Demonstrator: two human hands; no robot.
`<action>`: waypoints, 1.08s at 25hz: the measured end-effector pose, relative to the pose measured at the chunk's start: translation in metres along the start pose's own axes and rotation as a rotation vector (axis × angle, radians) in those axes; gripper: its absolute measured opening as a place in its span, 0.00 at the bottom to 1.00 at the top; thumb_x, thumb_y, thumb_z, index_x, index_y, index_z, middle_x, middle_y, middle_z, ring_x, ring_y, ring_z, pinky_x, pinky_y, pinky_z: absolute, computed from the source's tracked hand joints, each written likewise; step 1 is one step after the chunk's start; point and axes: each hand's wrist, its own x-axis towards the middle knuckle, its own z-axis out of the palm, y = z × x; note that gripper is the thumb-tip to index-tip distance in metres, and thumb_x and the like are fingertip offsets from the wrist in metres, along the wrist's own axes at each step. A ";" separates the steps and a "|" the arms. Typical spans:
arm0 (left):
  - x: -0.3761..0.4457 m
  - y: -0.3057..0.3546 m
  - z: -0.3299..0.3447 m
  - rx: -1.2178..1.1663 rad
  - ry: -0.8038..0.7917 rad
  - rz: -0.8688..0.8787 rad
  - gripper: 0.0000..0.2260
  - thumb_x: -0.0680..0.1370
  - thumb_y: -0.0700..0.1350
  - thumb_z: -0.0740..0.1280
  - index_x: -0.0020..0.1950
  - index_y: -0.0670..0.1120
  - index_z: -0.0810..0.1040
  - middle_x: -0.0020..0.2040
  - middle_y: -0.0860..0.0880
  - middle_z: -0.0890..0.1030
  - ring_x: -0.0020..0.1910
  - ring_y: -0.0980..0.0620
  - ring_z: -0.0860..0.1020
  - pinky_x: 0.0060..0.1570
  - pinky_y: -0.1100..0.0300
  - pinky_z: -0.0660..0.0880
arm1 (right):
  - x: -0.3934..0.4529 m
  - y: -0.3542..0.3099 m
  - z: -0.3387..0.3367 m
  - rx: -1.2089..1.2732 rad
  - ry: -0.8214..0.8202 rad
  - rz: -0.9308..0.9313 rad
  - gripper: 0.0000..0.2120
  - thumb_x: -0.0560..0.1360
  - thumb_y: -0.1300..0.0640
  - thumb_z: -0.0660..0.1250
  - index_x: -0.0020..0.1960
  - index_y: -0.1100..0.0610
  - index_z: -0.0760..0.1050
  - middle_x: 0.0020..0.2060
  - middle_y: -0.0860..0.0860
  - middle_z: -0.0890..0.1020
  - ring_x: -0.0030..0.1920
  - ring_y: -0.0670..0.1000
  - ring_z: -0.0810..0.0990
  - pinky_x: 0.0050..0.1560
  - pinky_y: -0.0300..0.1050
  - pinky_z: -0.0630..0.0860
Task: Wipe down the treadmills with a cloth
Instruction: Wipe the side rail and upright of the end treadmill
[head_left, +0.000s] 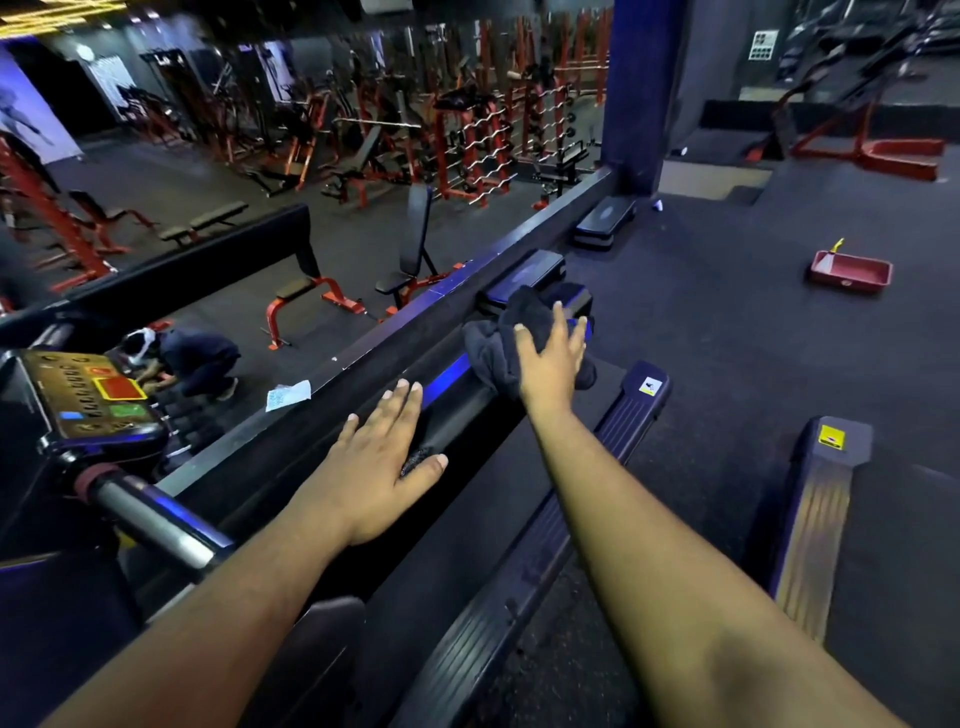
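A dark cloth (493, 338) lies bunched at the far end of the treadmill's left side rail (452, 374). My right hand (553, 358) presses flat on the cloth with its fingers spread. Nearer to me, my left hand (382, 457) rests flat on the same rail, fingers straight, holding nothing. The treadmill belt (493, 499) runs between the left rail and the right side rail (587, 488). The console (88, 395) with coloured buttons sits at the left edge, above a grey handlebar (150, 519).
A second treadmill's rail (821, 499) lies to the right. A red tray (850, 274) sits on the dark floor beyond. Black step platforms (605, 221) line a low ledge (363, 353) beside a mirror. In the mirror, a crouching person (192, 358), benches and red weight racks.
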 end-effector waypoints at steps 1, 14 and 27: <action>0.000 0.000 0.001 -0.007 0.001 0.001 0.41 0.72 0.72 0.41 0.78 0.54 0.31 0.79 0.57 0.33 0.78 0.59 0.35 0.79 0.50 0.40 | -0.018 0.002 0.002 -0.067 -0.040 -0.080 0.31 0.80 0.45 0.64 0.79 0.47 0.58 0.81 0.51 0.46 0.80 0.56 0.43 0.77 0.54 0.51; -0.070 -0.015 -0.005 0.023 0.079 -0.057 0.43 0.71 0.76 0.36 0.78 0.53 0.30 0.79 0.56 0.34 0.79 0.60 0.40 0.78 0.47 0.40 | -0.115 -0.014 0.010 -0.404 -0.247 -0.347 0.24 0.77 0.38 0.63 0.70 0.45 0.69 0.78 0.45 0.57 0.79 0.48 0.38 0.69 0.74 0.58; -0.170 -0.069 0.003 0.082 0.102 -0.127 0.46 0.68 0.78 0.34 0.77 0.52 0.28 0.80 0.54 0.35 0.78 0.59 0.38 0.78 0.50 0.39 | -0.240 -0.023 0.037 -0.572 -0.454 -0.644 0.30 0.74 0.29 0.55 0.70 0.42 0.70 0.73 0.43 0.66 0.80 0.49 0.45 0.68 0.76 0.36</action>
